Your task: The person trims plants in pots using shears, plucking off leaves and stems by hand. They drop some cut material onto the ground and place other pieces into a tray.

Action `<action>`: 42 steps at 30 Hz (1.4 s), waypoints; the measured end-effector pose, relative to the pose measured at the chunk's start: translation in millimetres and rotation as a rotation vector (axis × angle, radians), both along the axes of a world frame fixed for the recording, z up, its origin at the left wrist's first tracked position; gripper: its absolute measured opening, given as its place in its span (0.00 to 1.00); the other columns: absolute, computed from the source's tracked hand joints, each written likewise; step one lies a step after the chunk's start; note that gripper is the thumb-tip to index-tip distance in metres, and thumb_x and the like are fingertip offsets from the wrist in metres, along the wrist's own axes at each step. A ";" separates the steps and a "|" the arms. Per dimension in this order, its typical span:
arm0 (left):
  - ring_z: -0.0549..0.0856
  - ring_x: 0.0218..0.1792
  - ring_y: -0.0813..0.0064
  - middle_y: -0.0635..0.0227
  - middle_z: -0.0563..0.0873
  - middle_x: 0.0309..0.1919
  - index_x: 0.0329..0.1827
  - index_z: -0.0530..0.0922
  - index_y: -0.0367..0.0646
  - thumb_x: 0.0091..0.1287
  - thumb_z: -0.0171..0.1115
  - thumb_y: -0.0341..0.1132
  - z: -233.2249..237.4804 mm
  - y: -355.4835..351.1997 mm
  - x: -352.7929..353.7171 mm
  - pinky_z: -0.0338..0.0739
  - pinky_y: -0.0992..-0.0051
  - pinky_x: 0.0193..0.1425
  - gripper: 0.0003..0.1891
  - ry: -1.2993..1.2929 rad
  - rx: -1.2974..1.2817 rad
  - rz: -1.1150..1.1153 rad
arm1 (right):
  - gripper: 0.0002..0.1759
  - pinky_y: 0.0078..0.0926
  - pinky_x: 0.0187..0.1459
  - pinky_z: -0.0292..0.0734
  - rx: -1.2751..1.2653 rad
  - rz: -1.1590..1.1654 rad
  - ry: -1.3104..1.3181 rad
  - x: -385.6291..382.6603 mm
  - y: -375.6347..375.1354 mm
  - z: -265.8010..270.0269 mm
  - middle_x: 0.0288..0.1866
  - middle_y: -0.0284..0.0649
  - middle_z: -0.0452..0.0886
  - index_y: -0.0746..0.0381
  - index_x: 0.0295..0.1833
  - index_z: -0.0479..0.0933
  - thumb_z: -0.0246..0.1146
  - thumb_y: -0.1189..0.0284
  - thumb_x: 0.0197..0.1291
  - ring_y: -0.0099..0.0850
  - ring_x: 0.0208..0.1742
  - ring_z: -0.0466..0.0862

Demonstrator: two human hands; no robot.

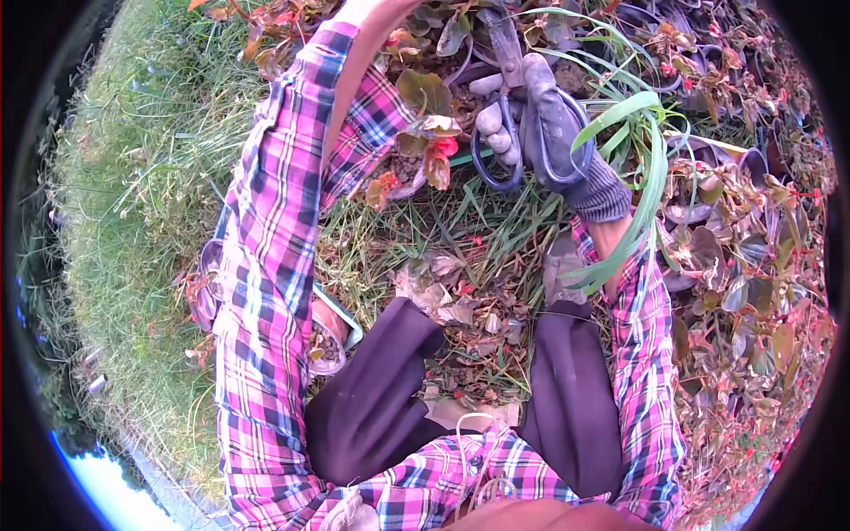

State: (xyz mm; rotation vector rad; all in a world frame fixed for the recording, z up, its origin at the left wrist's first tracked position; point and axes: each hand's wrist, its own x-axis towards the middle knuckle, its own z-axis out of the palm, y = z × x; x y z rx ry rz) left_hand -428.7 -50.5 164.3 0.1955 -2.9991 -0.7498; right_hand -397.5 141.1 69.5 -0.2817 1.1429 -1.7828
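Note:
My right hand, in a grey glove with a ribbed cuff, is at the upper middle. It grips scissors with dark blue loop handles, fingers through the loops and blades pointing up. Long green grass blades hang beside and across the right wrist. Potted plants with reddish-brown leaves and a red flower stand just left of the scissors. My left forearm reaches up past the top edge, so my left hand is out of view.
Green grass covers the left side. Red-leaved plants crowd the right side and the top. A small pot of soil stands by my left knee. Dry leaves and cut grass lie between my legs.

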 end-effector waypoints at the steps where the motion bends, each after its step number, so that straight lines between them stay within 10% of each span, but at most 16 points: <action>1: 0.82 0.25 0.70 0.58 0.83 0.22 0.37 0.82 0.36 0.57 0.64 0.39 -31.8 -12.8 -19.1 0.76 0.72 0.33 0.14 0.123 -0.010 -0.035 | 0.40 0.14 0.19 0.69 0.006 0.032 -0.031 -5.1 0.3 -5.1 0.29 0.38 0.77 0.67 0.56 0.66 0.43 0.39 0.62 0.22 0.23 0.75; 13: 0.76 0.22 0.84 0.73 0.82 0.23 0.35 0.82 0.39 0.61 0.61 0.39 -33.6 -8.1 -1.7 0.68 0.82 0.27 0.11 -0.037 0.421 0.214 | 0.39 0.13 0.19 0.69 -0.083 0.115 -0.181 -28.4 -21.0 -24.2 0.28 0.37 0.77 0.68 0.52 0.70 0.45 0.39 0.61 0.20 0.21 0.74; 23: 0.74 0.20 0.84 0.72 0.81 0.24 0.39 0.79 0.37 0.66 0.58 0.35 -36.7 -35.8 28.3 0.73 0.83 0.28 0.09 0.561 1.096 0.275 | 0.30 0.13 0.11 0.67 -0.003 0.037 -0.127 -12.9 13.2 -10.1 0.20 0.39 0.77 0.66 0.47 0.69 0.46 0.46 0.66 0.20 0.14 0.74; 27: 0.72 0.21 0.88 0.75 0.80 0.23 0.38 0.81 0.37 0.65 0.59 0.34 7.6 2.6 29.0 0.68 0.85 0.25 0.09 0.228 0.700 0.192 | 0.31 0.15 0.14 0.70 0.031 0.063 -0.203 -15.3 2.2 -22.3 0.21 0.39 0.77 0.66 0.48 0.69 0.45 0.44 0.65 0.22 0.14 0.75; 32: 0.83 0.27 0.68 0.57 0.84 0.26 0.42 0.81 0.38 0.57 0.62 0.33 -12.0 15.7 -24.2 0.76 0.72 0.32 0.11 -0.153 -0.125 -0.020 | 0.36 0.19 0.20 0.74 0.224 0.132 -0.026 -24.0 -8.4 -18.9 0.23 0.38 0.78 0.66 0.48 0.69 0.46 0.40 0.62 0.24 0.19 0.79; 40: 0.85 0.35 0.59 0.50 0.84 0.28 0.36 0.82 0.38 0.47 0.67 0.33 -63.0 -2.5 -58.6 0.77 0.67 0.40 0.13 -0.049 0.007 0.073 | 0.32 0.17 0.18 0.72 0.562 0.239 0.281 -52.4 -22.9 -14.8 0.22 0.37 0.76 0.62 0.44 0.68 0.53 0.41 0.58 0.23 0.18 0.76; 42: 0.84 0.28 0.73 0.59 0.84 0.23 0.30 0.83 0.37 0.46 0.68 0.29 -62.9 -6.4 -57.1 0.76 0.73 0.34 0.09 -0.009 0.198 0.132 | 0.38 0.35 0.34 0.79 0.692 0.203 0.646 -50.5 -23.5 -31.5 0.23 0.45 0.80 0.64 0.43 0.74 0.47 0.35 0.57 0.37 0.30 0.85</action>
